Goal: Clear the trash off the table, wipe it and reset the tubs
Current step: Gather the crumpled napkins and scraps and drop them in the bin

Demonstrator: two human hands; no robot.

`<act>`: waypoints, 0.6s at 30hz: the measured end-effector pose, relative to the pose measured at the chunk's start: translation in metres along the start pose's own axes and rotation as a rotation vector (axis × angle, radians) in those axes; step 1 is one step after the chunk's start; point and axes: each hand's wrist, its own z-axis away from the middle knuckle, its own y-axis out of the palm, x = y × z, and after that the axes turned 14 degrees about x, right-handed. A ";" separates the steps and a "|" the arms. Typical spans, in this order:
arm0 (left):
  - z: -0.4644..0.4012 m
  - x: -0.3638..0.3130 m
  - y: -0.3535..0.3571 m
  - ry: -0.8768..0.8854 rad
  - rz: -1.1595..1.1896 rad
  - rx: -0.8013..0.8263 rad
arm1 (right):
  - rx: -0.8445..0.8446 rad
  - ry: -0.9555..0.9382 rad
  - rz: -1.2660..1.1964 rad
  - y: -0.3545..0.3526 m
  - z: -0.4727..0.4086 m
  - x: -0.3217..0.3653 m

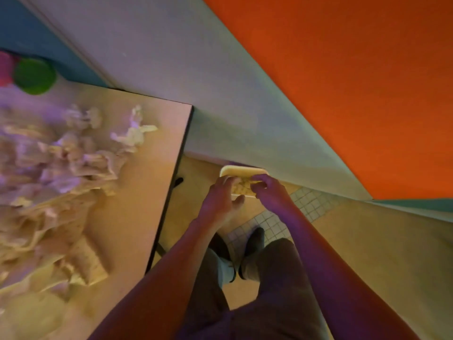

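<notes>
Both my hands reach down over a pale bin [242, 169] that stands on the floor by the wall, to the right of the table [152, 182]. Crumpled paper [241, 188] lies in the bin's mouth between my hands. My left hand [220, 201] is spread over the paper, fingers loose and touching it. My right hand [269, 192] has its fingers curled on the paper's right side. A big heap of crumpled paper trash [61, 168] covers the left part of the table. A green tub [34, 76] and a pink tub [5, 67] stand at the table's far corner.
The table's dark edge [171, 187] runs just left of my arms. A pale wall [196, 82] with an orange panel [343, 82] rises behind the bin. My legs and dark shoes [255, 239] stand on the tiled floor [277, 224].
</notes>
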 end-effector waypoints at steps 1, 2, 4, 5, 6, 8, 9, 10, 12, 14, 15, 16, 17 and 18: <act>0.010 -0.005 -0.009 0.004 0.015 -0.015 | -0.006 -0.032 -0.003 0.000 0.007 0.011; 0.024 -0.010 -0.022 0.009 0.036 -0.037 | -0.002 -0.060 -0.002 0.001 0.018 0.029; 0.040 -0.019 -0.038 0.034 0.065 -0.068 | -0.013 -0.100 0.008 0.000 0.028 0.049; 0.054 -0.019 -0.051 0.034 0.080 -0.101 | 0.005 -0.133 0.034 0.004 0.034 0.065; 0.060 -0.022 -0.058 0.041 0.087 -0.127 | 0.009 -0.146 0.049 0.003 0.037 0.073; 0.080 -0.021 -0.079 0.043 0.092 -0.197 | 0.043 -0.196 0.048 0.009 0.043 0.099; 0.088 -0.019 -0.088 0.040 0.089 -0.223 | 0.050 -0.220 0.054 0.011 0.046 0.110; 0.096 -0.017 -0.096 0.035 0.092 -0.245 | 0.054 -0.244 0.077 0.014 0.048 0.121; 0.110 -0.009 -0.109 0.015 0.114 -0.278 | 0.061 -0.288 0.119 0.020 0.051 0.139; 0.124 0.001 -0.123 0.002 0.132 -0.322 | 0.075 -0.319 0.156 0.028 0.056 0.159; 0.130 0.006 -0.129 0.000 0.138 -0.346 | 0.082 -0.330 0.170 0.032 0.057 0.168; 0.137 0.011 -0.135 -0.005 0.143 -0.371 | 0.092 -0.340 0.185 0.037 0.058 0.177; 0.143 0.017 -0.140 -0.011 0.147 -0.398 | 0.106 -0.351 0.199 0.042 0.059 0.185; 0.149 0.023 -0.145 -0.023 0.150 -0.423 | 0.118 -0.361 0.210 0.047 0.061 0.193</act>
